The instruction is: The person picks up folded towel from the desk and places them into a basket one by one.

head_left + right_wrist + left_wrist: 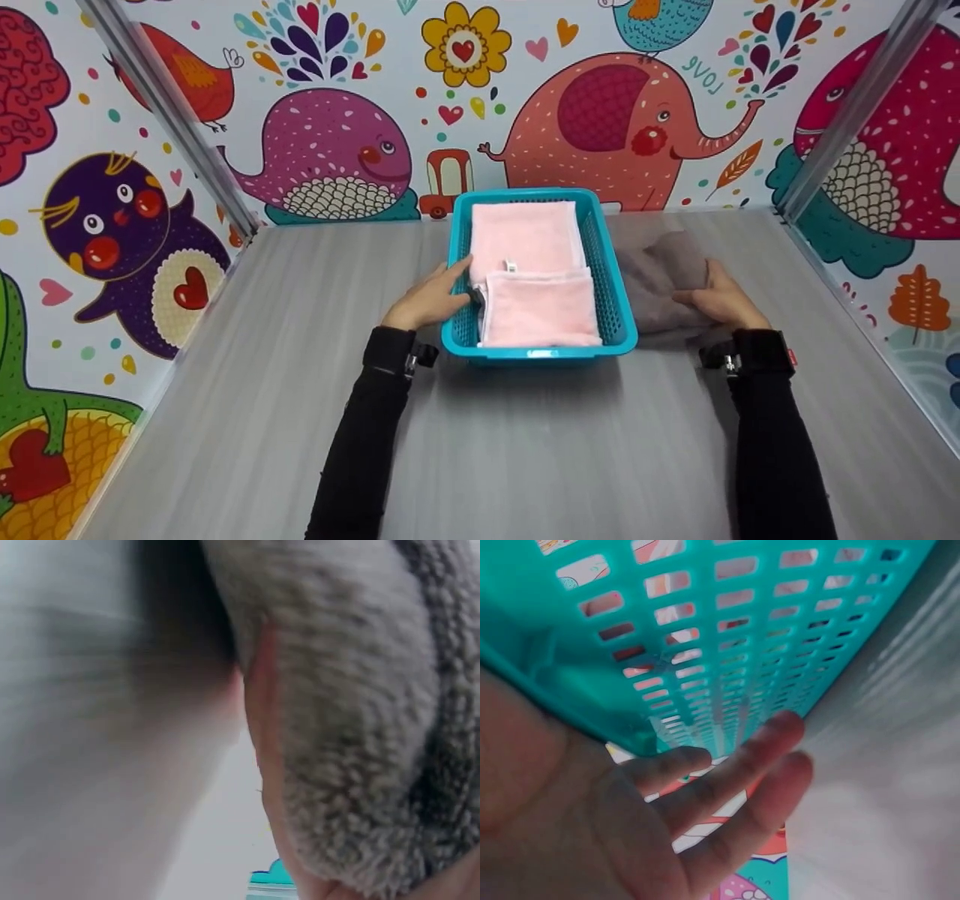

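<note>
In the head view my left hand (pixel 429 298) is at the left rim of a turquoise plastic basket (pixel 541 352). Thumb and forefinger reach over the rim; in the left wrist view the other fingers (pixel 739 799) extend loosely along the outside of the perforated wall. Inside the basket lie two folded pink towels, the rear one (pixel 525 234) partly under the front one (pixel 538 309). To the right of the basket, my right hand (pixel 726 298) grips the edge of a grey plush towel (pixel 654 281), thumb on top and fingers underneath, as the right wrist view shows.
The basket and grey towel rest on a pale wood-grain table (pixel 555 450). Walls (pixel 465 112) printed with cartoon animals close in the back and both sides, with metal posts (pixel 847 112) at the corners. A dark strip edge shows beneath the front pink towel.
</note>
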Demonstrator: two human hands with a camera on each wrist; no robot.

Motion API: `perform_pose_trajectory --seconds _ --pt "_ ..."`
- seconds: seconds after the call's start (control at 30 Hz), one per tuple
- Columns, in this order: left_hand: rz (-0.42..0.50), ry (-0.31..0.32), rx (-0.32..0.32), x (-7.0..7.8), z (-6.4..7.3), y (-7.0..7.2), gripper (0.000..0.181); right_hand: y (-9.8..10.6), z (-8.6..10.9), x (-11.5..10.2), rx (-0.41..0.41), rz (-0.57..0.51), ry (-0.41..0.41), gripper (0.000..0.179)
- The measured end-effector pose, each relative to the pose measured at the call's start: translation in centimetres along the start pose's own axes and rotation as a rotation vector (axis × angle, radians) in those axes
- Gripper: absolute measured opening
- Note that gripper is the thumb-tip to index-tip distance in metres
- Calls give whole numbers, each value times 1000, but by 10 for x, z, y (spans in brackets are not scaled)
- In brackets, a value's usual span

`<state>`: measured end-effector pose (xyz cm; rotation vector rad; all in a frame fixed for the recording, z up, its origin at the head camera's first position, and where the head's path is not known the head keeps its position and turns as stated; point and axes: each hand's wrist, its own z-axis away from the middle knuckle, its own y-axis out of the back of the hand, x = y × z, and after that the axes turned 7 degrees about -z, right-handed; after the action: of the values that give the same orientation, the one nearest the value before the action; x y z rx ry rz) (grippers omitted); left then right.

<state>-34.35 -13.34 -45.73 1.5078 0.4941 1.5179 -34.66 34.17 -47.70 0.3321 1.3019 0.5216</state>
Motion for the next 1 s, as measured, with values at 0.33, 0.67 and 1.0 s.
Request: perform_pose_trajectory --seconds 0.33,0.67,1.0 --pt "21 9 -26 6 -3 -4 74 28 36 -17 160 -143 120 92" --pt "-161 -7 50 15 9 9 74 31 70 -62 362 -284 226 87" --pt "-120 -259 333 61 50 28 81 -38 95 -132 423 -242 576 84"
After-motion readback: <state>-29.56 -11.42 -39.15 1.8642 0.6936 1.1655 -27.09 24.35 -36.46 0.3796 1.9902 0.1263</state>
